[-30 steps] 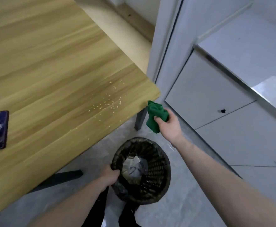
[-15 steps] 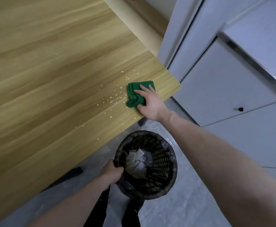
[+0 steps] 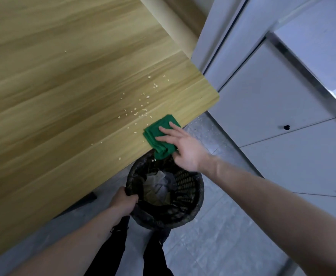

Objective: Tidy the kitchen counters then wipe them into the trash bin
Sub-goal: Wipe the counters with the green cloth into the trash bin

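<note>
The wooden table (image 3: 67, 100) fills the left of the view, its near edge running diagonally down to the left. White cabinets (image 3: 272, 108) stand to the right, with a strip of grey floor (image 3: 213, 246) between. The black trash bin (image 3: 169, 196) sits on the floor just under the table edge. The right hand (image 3: 185, 148) reaches forward, fingers straight and spread, pressing the folded green cloth (image 3: 157, 136) flat at the edge; the cloth's lower corner overhangs the bin. The left hand (image 3: 123, 202) grips the bin's rim. Pale crumbs (image 3: 141, 110) lie scattered just beyond the cloth.
</note>
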`<state>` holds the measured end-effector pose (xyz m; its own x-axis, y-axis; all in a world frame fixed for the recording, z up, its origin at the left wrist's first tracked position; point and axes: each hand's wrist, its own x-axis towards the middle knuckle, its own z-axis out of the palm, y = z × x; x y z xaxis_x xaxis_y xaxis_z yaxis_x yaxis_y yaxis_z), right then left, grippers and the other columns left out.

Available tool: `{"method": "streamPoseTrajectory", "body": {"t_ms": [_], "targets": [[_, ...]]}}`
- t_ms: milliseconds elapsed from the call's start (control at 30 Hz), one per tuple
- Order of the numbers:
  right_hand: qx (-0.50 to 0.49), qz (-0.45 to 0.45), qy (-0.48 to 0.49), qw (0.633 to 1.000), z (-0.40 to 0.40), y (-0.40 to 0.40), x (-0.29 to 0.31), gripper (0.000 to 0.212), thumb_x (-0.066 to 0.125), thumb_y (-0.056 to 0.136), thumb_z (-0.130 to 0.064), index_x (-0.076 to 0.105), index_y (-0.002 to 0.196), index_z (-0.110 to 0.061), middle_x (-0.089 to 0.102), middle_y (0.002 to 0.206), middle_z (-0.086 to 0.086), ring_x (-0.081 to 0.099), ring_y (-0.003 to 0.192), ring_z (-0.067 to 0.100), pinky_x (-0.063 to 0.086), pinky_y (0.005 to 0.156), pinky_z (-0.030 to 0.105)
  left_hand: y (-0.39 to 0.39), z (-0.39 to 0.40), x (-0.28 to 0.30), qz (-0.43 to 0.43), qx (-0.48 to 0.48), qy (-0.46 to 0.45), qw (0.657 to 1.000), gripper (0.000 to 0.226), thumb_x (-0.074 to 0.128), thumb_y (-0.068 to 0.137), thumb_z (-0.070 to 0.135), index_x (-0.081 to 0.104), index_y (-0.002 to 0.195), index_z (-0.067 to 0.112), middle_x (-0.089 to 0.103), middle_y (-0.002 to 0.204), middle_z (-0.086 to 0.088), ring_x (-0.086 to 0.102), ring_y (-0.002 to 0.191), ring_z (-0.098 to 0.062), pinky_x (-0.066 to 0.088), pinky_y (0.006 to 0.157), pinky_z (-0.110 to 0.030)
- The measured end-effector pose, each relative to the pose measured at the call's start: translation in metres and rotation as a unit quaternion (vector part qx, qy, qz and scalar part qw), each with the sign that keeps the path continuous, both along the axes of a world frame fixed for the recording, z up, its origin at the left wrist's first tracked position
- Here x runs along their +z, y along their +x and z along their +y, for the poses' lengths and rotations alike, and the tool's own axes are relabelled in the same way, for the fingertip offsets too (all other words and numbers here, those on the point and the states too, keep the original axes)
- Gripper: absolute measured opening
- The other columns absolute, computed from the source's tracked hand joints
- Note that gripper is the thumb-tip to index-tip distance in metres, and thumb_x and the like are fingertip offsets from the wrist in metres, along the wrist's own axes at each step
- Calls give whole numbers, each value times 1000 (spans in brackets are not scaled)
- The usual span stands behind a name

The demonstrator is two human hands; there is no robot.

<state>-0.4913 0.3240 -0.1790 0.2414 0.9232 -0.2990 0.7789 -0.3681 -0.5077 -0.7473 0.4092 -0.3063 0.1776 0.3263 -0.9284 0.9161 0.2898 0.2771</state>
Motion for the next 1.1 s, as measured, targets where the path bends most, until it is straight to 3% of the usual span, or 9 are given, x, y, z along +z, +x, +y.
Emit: {"method": "streamPoseTrajectory", "body": {"t_ms": [100,200,267,400,500,600,800,933,1100], "targets": [[39,-18,-9,999,-32,-25,-6,79,52,75,1,50,147,-32,31,163,-10,11,155,15,12,126,36,-5,3,-7,1,22,6,1000,43,65,68,25,52,109,19,64,102,-12,67,88,-33,61,78,-54],[87,4,-81,993,-73,-49,-24,77,50,74,-2,51,144,-35,38,159,-13,20,153,15,21,125,42,-8,1,3,-3,30,15,999,32,66,75,20,53,105,20,65,100,-11,68,86,-32,62,76,-52],[32,33,-80,996,-92,-62,-28,77,44,72,-5,52,142,-36,42,155,-15,27,150,13,27,121,40,-11,1,9,-6,33,24,999,29,67,75,19,53,100,20,65,98,-13,68,84,-32,63,73,-51],[-110,57,70,990,-77,-65,-7,74,43,72,0,57,139,-28,51,149,-13,40,142,9,33,119,38,-19,5,8,-2,25,14,1000,25,66,78,17,51,97,23,63,100,-13,66,88,-33,61,80,-53],[-133,46,153,978,-38,-46,15,72,49,74,7,57,140,-21,53,148,-7,40,143,11,31,121,39,-25,11,9,0,20,4,1000,31,66,76,19,53,104,21,64,102,-13,66,90,-32,60,83,-50],[-135,6,171,976,10,-18,25,70,51,77,5,55,142,-21,50,151,-4,38,145,16,26,123,39,-27,14,17,7,15,8,1000,32,65,83,16,53,112,14,63,103,-12,63,89,-27,54,77,-39],[-49,-25,17,998,64,-14,-2,72,53,84,-4,43,152,-22,35,161,0,19,153,28,20,125,46,-35,16,19,-1,16,21,1000,42,64,87,12,42,122,19,57,104,-5,58,88,-22,50,74,-35],[-26,-32,36,999,41,-40,-8,75,54,81,-1,45,151,-24,34,162,-5,15,154,23,19,125,48,-35,15,20,-13,13,46,999,39,62,87,10,43,119,22,55,96,2,56,83,-16,53,82,-37],[87,-50,22,995,-11,-69,-7,81,53,76,0,43,152,-29,32,162,-10,13,155,19,17,125,47,-32,15,28,-21,7,42,999,36,62,89,16,43,118,26,56,95,2,55,79,-15,51,79,-35]]}}
